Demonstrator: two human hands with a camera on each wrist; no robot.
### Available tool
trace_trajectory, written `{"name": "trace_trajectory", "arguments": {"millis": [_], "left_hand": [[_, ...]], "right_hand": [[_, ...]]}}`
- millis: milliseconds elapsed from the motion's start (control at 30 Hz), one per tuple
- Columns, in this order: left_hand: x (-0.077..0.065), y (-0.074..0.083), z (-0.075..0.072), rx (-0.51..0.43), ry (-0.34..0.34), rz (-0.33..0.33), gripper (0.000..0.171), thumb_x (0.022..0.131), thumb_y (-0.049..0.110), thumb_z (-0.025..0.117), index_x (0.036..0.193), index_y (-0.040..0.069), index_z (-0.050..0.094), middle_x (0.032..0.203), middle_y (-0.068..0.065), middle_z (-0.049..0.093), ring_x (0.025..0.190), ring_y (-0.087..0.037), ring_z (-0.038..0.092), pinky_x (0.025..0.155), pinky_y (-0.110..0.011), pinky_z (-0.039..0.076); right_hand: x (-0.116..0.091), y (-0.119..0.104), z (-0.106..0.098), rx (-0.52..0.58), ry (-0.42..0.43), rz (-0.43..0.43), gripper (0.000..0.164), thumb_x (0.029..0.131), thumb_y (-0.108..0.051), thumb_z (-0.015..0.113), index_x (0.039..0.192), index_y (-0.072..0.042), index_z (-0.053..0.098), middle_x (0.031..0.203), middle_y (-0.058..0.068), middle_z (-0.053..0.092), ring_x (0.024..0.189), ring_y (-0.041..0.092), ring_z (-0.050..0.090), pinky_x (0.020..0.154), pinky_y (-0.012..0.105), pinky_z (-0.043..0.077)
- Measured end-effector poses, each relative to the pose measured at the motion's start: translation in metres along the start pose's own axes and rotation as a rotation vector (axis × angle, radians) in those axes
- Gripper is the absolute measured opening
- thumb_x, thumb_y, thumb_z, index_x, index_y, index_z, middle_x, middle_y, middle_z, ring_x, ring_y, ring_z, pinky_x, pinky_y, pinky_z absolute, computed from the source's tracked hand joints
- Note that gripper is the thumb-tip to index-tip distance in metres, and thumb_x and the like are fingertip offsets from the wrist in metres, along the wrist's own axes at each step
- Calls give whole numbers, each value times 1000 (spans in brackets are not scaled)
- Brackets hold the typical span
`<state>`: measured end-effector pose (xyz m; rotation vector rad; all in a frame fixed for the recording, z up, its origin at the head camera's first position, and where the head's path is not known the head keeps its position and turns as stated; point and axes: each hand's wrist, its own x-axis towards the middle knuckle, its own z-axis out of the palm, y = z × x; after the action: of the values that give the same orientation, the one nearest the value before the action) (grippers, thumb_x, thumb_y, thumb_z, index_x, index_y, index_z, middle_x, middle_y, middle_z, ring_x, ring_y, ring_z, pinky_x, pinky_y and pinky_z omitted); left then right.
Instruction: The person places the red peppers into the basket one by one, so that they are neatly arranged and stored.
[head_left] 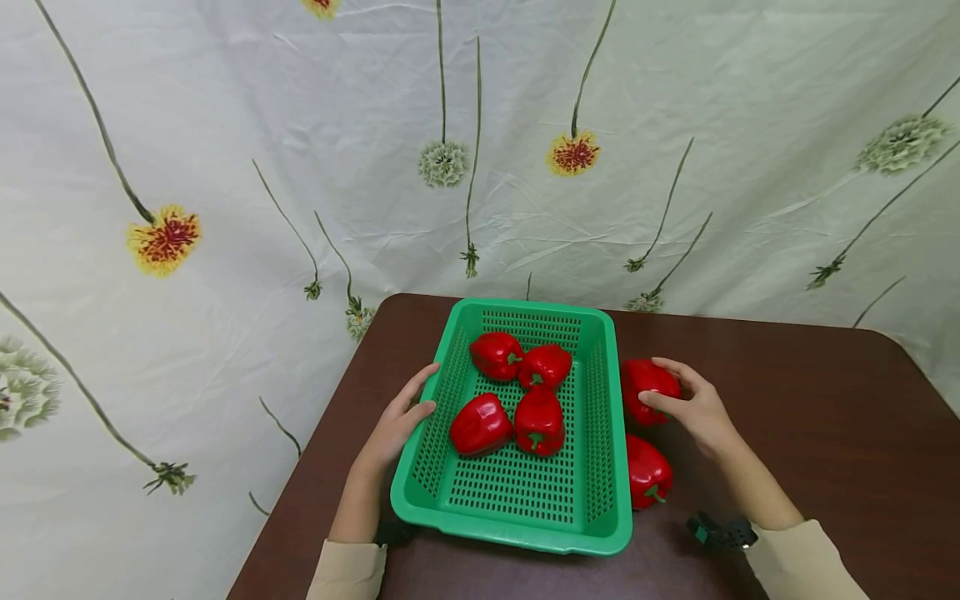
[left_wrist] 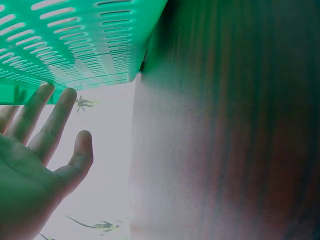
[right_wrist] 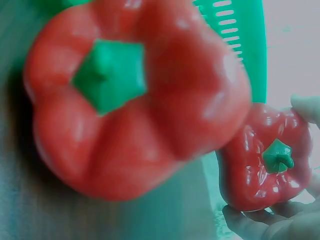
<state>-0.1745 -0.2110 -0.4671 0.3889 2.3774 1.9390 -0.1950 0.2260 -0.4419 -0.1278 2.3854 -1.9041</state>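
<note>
A green perforated plastic basket [head_left: 517, 535] stands on the table with several red bell peppers [head_left: 480, 425] lying inside it. At its left rim is my left hand [head_left: 393, 425], the fingers and thumb spread and loosely straight; in the left wrist view the fingertips [left_wrist: 67, 95] reach the basket's side. My right hand [head_left: 697, 410] grips a red bell pepper [head_left: 636, 385] just outside the basket's right side, thumb on one face and fingers round the other. Nearer me, a second loose bell pepper [head_left: 647, 471] lies against the basket; it looms large in the right wrist view.
The dark brown wooden table [head_left: 795, 400] extends to the right of the basket, with a narrower strip on the left. A white cloth [head_left: 360, 100] printed with flowers hangs behind and along the left side. A dark band [head_left: 722, 533] is on the right wrist.
</note>
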Motion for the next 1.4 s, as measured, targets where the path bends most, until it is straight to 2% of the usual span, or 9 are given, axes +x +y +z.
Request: {"name": "trace_trajectory", "arguments": {"millis": [167, 333, 900, 1167, 1400], "left_hand": [[0, 0, 0, -4, -4, -7, 55, 102, 15, 49, 154, 14, 31, 160, -10, 19, 147, -33, 11, 109, -62, 20], [0, -1, -1, 4, -5, -10, 54, 102, 16, 49, 154, 15, 32, 160, -10, 19, 147, -33, 11, 109, -63, 20], [0, 0, 0, 3, 0, -10, 54, 102, 17, 49, 154, 15, 32, 160, -10, 20, 146, -33, 13, 108, -62, 22], [-1, 0, 0, 5, -4, -7, 55, 102, 18, 49, 154, 15, 31, 160, -10, 20, 147, -34, 11, 109, -63, 21], [-1, 1, 0, 2, -6, -8, 55, 103, 19, 49, 154, 16, 31, 160, -9, 19, 147, -33, 11, 109, -63, 20]], "right_hand": [[-3, -9, -5, 32, 9, -11, 60, 92, -16, 68, 145, -4, 40, 119, -3, 53, 103, 15, 52, 77, 29, 55], [-6, -18, -7, 43, 13, -30, 57, 93, -14, 67, 143, -6, 42, 116, -8, 55, 102, 15, 53, 76, 29, 55], [-18, -47, 1, 106, -20, -128, 49, 92, -6, 65, 138, -14, 51, 117, -9, 58, 104, 15, 54, 75, 28, 55], [-24, -57, 14, 171, -84, -175, 48, 91, -1, 63, 136, -14, 53, 120, -5, 59, 105, 18, 55, 75, 31, 56], [-29, -62, 31, 181, -151, -171, 49, 89, -2, 65, 136, -12, 52, 122, 1, 57, 108, 21, 54, 77, 35, 56]]}}
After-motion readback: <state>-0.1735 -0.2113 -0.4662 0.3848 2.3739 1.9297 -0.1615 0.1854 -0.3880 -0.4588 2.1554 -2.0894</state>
